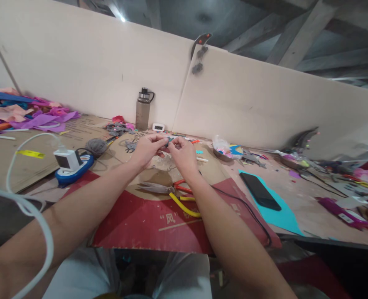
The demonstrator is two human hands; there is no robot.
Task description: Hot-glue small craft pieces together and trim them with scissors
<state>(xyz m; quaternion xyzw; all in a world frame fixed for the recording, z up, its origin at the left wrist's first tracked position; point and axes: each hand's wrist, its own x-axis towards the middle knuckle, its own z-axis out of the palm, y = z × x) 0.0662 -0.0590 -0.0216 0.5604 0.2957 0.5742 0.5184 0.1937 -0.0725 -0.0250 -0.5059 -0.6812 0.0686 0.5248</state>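
Over the cardboard in front of me, my left hand and my right hand meet with bent, pinching fingers. Between their fingertips is a small teal piece, mostly covered by the fingers, so its kind is unclear. Both hands appear closed on it. Below them lies a cutting tool with pointed metal blades and red handles, partly behind my right forearm. Yellow tool handles lie beside it. The red and tan cardboard sheet is under these tools.
A blue power strip with a white charger and looping cable stands left, near grey yarn. A bottle stands by the partition. Right are a phone on turquoise sheet, a bowl and a purple device near another person's hand.
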